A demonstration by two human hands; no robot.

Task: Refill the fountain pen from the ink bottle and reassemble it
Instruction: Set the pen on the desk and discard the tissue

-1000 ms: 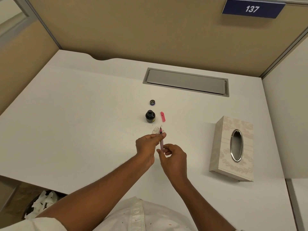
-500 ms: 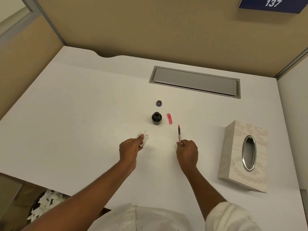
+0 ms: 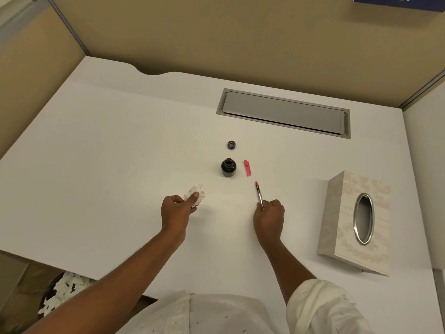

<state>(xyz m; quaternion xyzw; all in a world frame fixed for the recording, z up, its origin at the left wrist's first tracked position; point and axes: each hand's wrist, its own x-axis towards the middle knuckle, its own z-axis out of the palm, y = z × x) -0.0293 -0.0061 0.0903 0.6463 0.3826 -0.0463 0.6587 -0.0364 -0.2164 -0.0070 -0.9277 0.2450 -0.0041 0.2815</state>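
White table inside a beige-partitioned booth carries every part of the job. Right hand pinches the near end of the pen between the thumb and curled fingers, with the shaft slanting away from the body and the dark tip pointing toward the far side. Whether the tip touches the table cannot be told. Left hand pinches a crumpled tissue under the thumb, well apart from the pen. Beyond the hands, the ink bottle stands upright and uncapped. Its bottle cap lies farther back, apart from it. A pink pen part lies just beside the bottle on its right, near the pen tip; whether it is the cap or the barrel cannot be told. A tissue box stands at the right. Judged from this layout, filling is probably done and the step in hand is clearing the tissue before reassembly. Recommended practice: hold the pen tip-up or level so that no ink drips. Put the tissue down away from the bottle to free the left hand. Pick up the pink part without brushing the open bottle, which would tip easily. Align the part with the shaft axis before pushing or threading it home. Cap the bottle promptly.
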